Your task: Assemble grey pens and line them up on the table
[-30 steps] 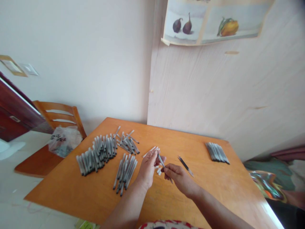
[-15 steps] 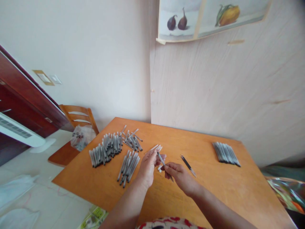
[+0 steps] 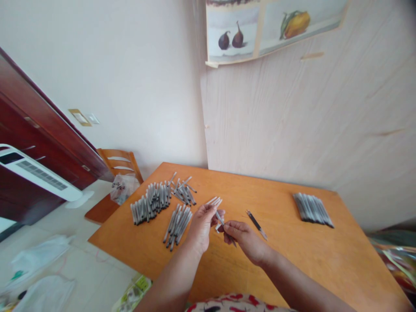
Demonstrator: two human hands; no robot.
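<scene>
My left hand (image 3: 201, 227) is closed, its thumb and fingers pinching the upper part of a slim grey pen (image 3: 219, 217). My right hand (image 3: 244, 237) grips the lower part of the same pen, which slants down between both hands above the table. Several pale pen ends (image 3: 215, 201) show just beyond my left fingers; whether that hand holds them I cannot tell. A small white piece lies or hangs under the pen, partly hidden by my fingers. Right of my hands, a few dark pen refills or thin pens (image 3: 256, 224) lie together on the wooden table (image 3: 279, 260).
To the left are a large heap of grey pens (image 3: 151, 201), a looser pile (image 3: 184, 191) and a nearer bundle (image 3: 177, 225). A neat row of pens (image 3: 312, 210) lies at the far right. A wooden chair (image 3: 121, 162) holding a plastic bag (image 3: 124, 186) stands beyond the left edge.
The camera view has shifted a little to the left. Both hands stay together on the pen; the dark end near my left fingertips no longer shows, and a pale shaft is there.
</scene>
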